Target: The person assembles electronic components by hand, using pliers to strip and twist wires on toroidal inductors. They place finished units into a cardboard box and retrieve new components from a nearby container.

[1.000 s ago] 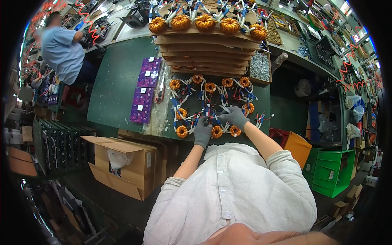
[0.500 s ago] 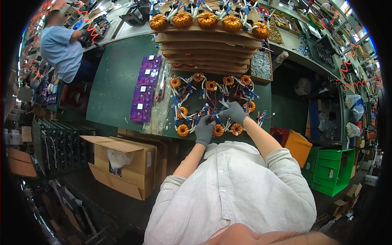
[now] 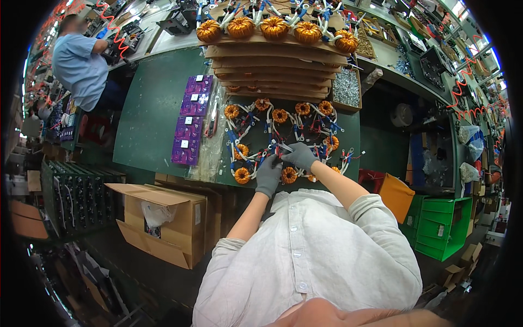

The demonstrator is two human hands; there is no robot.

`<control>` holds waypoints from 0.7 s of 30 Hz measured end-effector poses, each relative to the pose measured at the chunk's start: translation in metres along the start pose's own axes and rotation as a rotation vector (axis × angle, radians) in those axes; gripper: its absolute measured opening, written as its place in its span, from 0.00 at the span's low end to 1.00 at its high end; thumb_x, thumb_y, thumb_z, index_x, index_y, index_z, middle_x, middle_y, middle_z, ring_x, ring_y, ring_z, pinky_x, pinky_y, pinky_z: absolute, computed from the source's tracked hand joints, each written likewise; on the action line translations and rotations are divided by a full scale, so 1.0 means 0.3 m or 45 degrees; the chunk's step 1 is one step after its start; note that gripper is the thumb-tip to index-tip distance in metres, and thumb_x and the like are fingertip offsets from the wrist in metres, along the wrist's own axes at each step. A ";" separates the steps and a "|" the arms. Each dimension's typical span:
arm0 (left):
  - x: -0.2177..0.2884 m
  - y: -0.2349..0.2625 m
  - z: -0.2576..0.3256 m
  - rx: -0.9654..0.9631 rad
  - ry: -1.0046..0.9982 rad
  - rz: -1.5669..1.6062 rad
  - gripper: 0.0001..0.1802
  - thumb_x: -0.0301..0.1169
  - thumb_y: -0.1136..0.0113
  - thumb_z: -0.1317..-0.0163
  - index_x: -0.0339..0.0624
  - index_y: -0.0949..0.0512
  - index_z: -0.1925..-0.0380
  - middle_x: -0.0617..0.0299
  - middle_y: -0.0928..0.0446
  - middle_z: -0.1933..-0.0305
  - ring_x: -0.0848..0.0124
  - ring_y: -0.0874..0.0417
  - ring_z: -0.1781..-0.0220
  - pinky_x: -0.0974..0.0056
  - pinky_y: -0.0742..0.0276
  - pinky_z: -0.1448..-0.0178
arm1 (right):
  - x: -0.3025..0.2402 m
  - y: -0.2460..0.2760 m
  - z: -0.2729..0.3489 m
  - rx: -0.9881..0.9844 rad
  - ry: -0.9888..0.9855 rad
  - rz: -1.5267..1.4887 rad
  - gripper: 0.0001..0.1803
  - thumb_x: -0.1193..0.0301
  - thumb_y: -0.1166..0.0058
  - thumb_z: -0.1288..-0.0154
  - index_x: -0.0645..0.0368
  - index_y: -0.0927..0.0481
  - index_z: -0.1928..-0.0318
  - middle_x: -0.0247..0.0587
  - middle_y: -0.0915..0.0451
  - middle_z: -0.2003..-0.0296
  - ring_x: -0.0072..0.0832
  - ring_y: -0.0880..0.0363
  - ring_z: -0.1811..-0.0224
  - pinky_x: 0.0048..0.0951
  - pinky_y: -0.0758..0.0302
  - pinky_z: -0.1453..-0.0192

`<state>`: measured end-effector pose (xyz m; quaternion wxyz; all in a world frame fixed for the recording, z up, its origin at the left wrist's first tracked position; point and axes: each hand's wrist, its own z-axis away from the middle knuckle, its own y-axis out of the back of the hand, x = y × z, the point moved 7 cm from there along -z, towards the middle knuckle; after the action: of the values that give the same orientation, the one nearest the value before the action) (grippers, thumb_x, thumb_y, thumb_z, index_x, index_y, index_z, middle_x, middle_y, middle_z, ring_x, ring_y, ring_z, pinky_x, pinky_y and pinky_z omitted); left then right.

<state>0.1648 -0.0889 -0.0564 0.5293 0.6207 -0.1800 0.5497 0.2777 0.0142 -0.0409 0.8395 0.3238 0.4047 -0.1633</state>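
From the head camera, looking down, both arms reach forward from a pale shirt (image 3: pixel 310 256) to the green tabletop (image 3: pixel 150 117). Both hands wear gray gloves. The left hand (image 3: pixel 268 175) points up and away, with its fingers bent around something small; it is too tiny to tell what. The right hand (image 3: pixel 299 155) bends in from the right, and its fingers are curled and pinching a thin wire (image 3: pixel 281 146) with a white end. The two hands are just beside each other, over the near middle of the tabletop.

Under and around the hands lies a bunch of orange wire coils (image 3: pixel 279 115) with blue, white and red wires all mixed up. About ten coils show there, though some are hidden by the hands. One coil (image 3: pixel 289 175) sits right between the two wrists.

Farther back is a stack of about six brown boards (image 3: pixel 269 68). Five more orange coils (image 3: pixel 274 27) sit in a row on the top board.

To the left lie about four purple packs (image 3: pixel 190 117) in a line. A gray tray of small metal bits (image 3: pixel 345 87) is on the right. One open cardboard box (image 3: pixel 163 218) stands below the tabletop. Another person in a blue shirt (image 3: pixel 79 62) works far off on the left.
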 end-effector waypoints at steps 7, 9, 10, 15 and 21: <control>0.039 0.043 -0.055 -0.301 0.088 -0.431 0.16 0.44 0.43 0.44 0.43 0.20 0.65 0.54 0.19 0.68 0.58 0.19 0.63 0.57 0.26 0.59 | -0.085 0.002 0.043 0.159 0.075 0.238 0.17 0.64 0.35 0.47 0.61 0.19 0.60 0.41 0.17 0.69 0.26 0.22 0.68 0.29 0.27 0.59; 0.000 0.026 -0.053 -0.351 0.132 -0.244 0.16 0.43 0.43 0.43 0.42 0.20 0.66 0.56 0.20 0.70 0.63 0.19 0.66 0.60 0.25 0.62 | -0.046 -0.015 0.021 0.116 0.009 0.044 0.17 0.65 0.35 0.47 0.62 0.19 0.61 0.40 0.18 0.70 0.25 0.22 0.68 0.28 0.27 0.60; -0.022 0.011 -0.039 -0.415 0.206 -0.047 0.16 0.43 0.43 0.42 0.41 0.20 0.66 0.58 0.20 0.71 0.66 0.19 0.67 0.61 0.25 0.63 | -0.026 -0.024 0.013 0.092 -0.027 -0.054 0.16 0.65 0.34 0.47 0.63 0.19 0.61 0.40 0.18 0.70 0.24 0.23 0.68 0.28 0.27 0.60; 0.004 -0.003 0.025 -0.557 0.411 0.661 0.12 0.37 0.43 0.42 0.42 0.22 0.64 0.64 0.24 0.69 0.73 0.21 0.65 0.69 0.25 0.66 | 0.079 -0.056 -0.045 0.029 -0.103 -0.352 0.13 0.66 0.34 0.46 0.63 0.19 0.66 0.34 0.20 0.72 0.20 0.26 0.70 0.25 0.29 0.63; -0.013 0.020 -0.024 -0.463 0.374 0.873 0.13 0.28 0.44 0.42 0.41 0.23 0.56 0.60 0.23 0.60 0.75 0.21 0.61 0.69 0.24 0.63 | 0.087 -0.034 -0.049 -0.041 -0.159 -0.531 0.17 0.59 0.38 0.43 0.63 0.18 0.69 0.31 0.24 0.76 0.18 0.31 0.76 0.25 0.34 0.71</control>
<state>0.1551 -0.0864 -0.0582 0.4367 0.3361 -0.3929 0.7362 0.2799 0.0163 -0.0723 0.8160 0.2090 0.4126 -0.3467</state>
